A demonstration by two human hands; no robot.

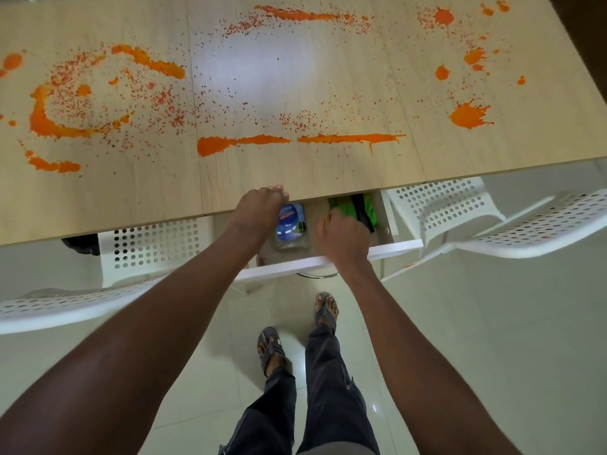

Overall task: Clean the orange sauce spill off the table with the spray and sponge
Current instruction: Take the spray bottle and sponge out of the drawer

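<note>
Orange sauce (pixel 244 142) lies in streaks, blobs and fine spatter across the light wooden table (pixel 141 192). Under the table's front edge a white drawer (pixel 394 249) stands pulled out. In it lies a clear spray bottle (pixel 290 229) with a blue label, its top hidden under the table. To its right lies a green sponge (pixel 340 205) beside something dark. My left hand (pixel 259 210) is over the bottle's left side, fingertips resting on the table edge. My right hand (pixel 341 236) is in the drawer, fingers curled down on the sponge's near end.
White perforated chairs stand at the left (pixel 147 247) and right (pixel 460 205) of the drawer, tucked partly under the table. My feet in sandals (pixel 325 311) are on a pale tiled floor just before the drawer. A dark object (pixel 80 244) sits under the table at the left.
</note>
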